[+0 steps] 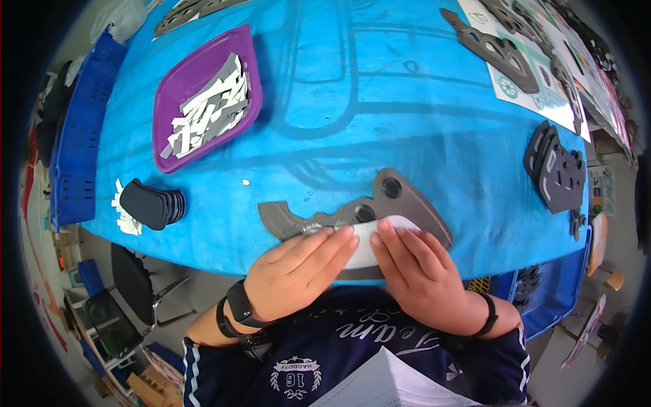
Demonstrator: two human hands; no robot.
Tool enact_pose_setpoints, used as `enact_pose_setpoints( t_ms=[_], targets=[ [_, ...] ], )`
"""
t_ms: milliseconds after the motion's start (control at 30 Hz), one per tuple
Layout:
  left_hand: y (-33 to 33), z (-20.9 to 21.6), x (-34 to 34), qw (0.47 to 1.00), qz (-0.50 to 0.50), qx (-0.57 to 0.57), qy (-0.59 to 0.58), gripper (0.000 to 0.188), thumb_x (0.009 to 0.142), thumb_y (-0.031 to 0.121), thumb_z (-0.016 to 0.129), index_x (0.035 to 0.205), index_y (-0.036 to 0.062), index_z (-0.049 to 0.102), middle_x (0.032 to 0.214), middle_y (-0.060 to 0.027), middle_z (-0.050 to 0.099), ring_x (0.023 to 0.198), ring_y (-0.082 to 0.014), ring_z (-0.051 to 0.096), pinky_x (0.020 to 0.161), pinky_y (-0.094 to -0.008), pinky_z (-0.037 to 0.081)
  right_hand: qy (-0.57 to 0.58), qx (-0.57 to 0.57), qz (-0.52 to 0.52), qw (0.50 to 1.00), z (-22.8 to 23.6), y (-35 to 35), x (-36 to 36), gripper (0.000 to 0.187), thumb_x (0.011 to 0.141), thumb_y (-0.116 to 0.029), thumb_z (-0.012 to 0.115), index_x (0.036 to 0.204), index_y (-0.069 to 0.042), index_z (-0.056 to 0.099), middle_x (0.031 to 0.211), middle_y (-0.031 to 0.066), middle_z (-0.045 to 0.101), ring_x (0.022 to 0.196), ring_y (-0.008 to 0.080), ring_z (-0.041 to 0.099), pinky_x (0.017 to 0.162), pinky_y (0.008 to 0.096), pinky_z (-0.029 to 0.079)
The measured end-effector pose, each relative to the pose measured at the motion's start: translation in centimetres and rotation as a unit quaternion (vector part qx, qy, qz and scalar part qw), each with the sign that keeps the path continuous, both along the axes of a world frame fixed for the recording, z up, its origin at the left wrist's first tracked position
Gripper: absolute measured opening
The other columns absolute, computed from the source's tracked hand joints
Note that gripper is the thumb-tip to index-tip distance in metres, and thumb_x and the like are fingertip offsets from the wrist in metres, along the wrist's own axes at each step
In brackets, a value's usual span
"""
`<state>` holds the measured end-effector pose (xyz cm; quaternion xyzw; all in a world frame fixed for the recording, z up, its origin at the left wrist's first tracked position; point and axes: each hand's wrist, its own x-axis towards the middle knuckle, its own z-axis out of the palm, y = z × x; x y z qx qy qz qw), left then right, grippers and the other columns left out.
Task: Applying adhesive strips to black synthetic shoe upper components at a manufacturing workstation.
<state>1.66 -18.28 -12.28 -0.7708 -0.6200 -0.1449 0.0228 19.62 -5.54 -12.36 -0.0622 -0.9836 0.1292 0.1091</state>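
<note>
Counter (468, 169), middle of near edge: white strip (367, 249) lies over grey part (419, 197), both partly covered by the person's hands. Left hand (293, 270) and right hand (422, 270) set fingers flat on the strip; thumbs hidden, so cannot tell whether either grip pinches it. Shiny patch (313, 228) by the left fingertips too blurred to identify. Toward counter's left edge, purple bin (180, 81) with overlapping scraps (211, 112). Beyond it, dark piece (193, 13) cut off.

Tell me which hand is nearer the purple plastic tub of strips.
Left. The left hand lies below and right of the purple plastic tub in the picture; the right hand lies farther right.
</note>
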Motion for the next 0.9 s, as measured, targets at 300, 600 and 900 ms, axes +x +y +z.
enact_pose_setpoints(
  t_ms=[300, 600, 900],
  targets=[
    [-1.6, -0.7, -0.2, 0.996, 0.084, 0.008, -0.016, 0.065, 0.055, 0.005, 0.065, 0.118, 0.0024, 0.051, 0.120, -0.0105, 0.053, 0.104, -0.0251, 0.053, 0.084, -0.0356, 0.045, 0.067, 0.119, -0.069, 0.988, -1.2, -0.3, 1.3, 0.049, 0.066, -0.013, 0.058, 0.111, 0.005, 0.053, 0.117, 0.0184, 0.051, 0.103, 0.0248, 0.051, 0.090, 0.0335, 0.043],
    [-3.0, 2.9, 0.8, 0.986, -0.075, 0.137, 0.051, 0.040, 0.062, 0.012, 0.071, 0.100, 0.0057, 0.062, 0.097, -0.0079, 0.062, 0.092, -0.0248, 0.056, 0.073, -0.0340, 0.045, 0.166, 0.084, 0.007, 0.983, -0.5, -1.9, 2.2, 0.047, 0.070, -0.009, 0.058, 0.115, 0.002, 0.051, 0.114, 0.0155, 0.055, 0.105, 0.0254, 0.053, 0.090, 0.0340, 0.042],
    [5.9, 6.8, 7.7, 0.729, -0.113, -0.004, -0.675, 0.065, 0.074, 0.004, 0.070, 0.128, -0.0001, 0.034, 0.115, -0.0113, 0.053, 0.105, -0.0179, 0.052, 0.087, -0.0314, 0.044, 0.550, -0.719, 0.042, 0.422, 5.5, -1.0, 4.2, 0.038, 0.095, -0.026, 0.040, 0.123, -0.002, 0.042, 0.119, 0.0078, 0.051, 0.111, 0.0228, 0.049, 0.096, 0.0367, 0.037]
  ],
)
